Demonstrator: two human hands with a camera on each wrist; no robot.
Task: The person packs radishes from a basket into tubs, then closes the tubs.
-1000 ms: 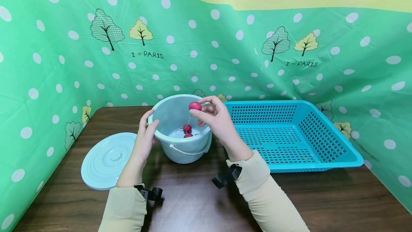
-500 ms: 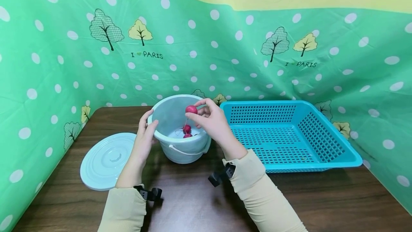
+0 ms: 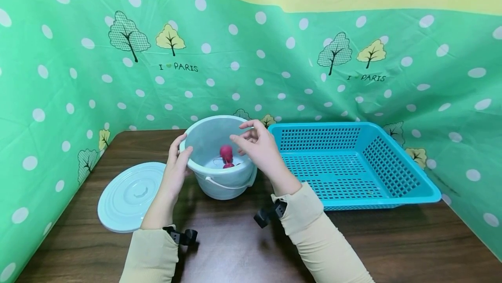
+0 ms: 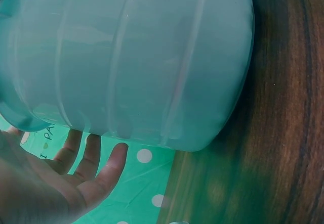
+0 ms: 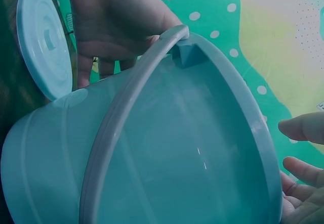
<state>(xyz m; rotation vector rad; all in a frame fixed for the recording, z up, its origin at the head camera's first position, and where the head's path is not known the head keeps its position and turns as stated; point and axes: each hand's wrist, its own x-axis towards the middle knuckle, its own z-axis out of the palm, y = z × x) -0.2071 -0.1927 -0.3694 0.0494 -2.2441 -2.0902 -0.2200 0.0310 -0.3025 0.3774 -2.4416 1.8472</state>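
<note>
A pale blue bucket (image 3: 221, 190) stands on the table, its handle hanging down at the front. My left hand (image 3: 176, 167) holds it at the left, thumb at the rim and fingers against the outer wall. Over the right part of the rim, my right hand (image 3: 259, 147) hovers with fingers parted and nothing between them. A blurred red radish (image 3: 226, 151) shows inside the bucket below those fingertips, overlapping another radish (image 3: 228, 165) at the bottom. Thin dark root tails trail beside them. The right wrist view shows the bucket's inner wall (image 5: 187, 148), but no radish.
A round pale blue lid (image 3: 127, 202) lies at the left on the dark wooden table (image 3: 231, 243). To the right of the bucket is a blue slotted basket (image 3: 382, 201). Green dotted cloth (image 3: 251, 73) hangs behind and along both sides.
My right hand moved slightly left with the radish and then let it go; the radish has dropped into the bucket. My left hand has stayed on the bucket.
</note>
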